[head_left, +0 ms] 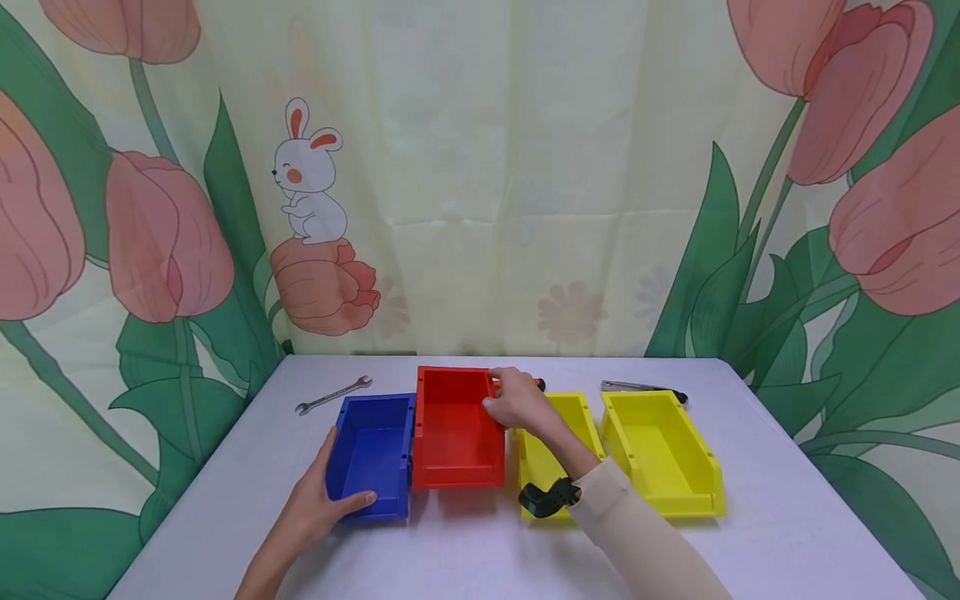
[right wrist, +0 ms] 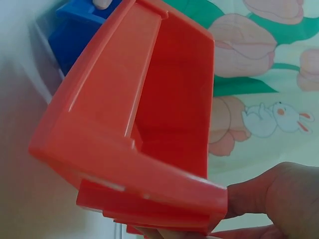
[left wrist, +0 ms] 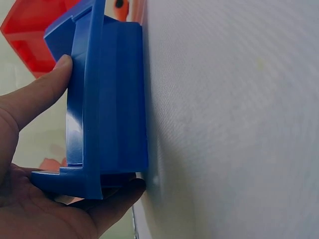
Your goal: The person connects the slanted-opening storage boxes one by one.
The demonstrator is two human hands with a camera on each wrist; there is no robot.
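A blue bin (head_left: 372,467) stands on the table at the left, and my left hand (head_left: 311,500) grips its left side. The thumb lies on the front wall; fingers reach round the side wall in the left wrist view. Just right of it, a red bin (head_left: 459,429) is held up over the table, close beside the blue one. My right hand (head_left: 517,400) pinches the red bin's right wall near the back corner, thumb inside the rim. Its other fingers are mostly hidden behind that wall in the head view.
Two yellow bins (head_left: 663,454) stand at the right; my right forearm crosses over the nearer one. An open-ended wrench (head_left: 333,395) lies behind the blue bin at left. A tool with a black-tipped orange handle (head_left: 540,384) and a metal tool (head_left: 645,387) lie at the back.
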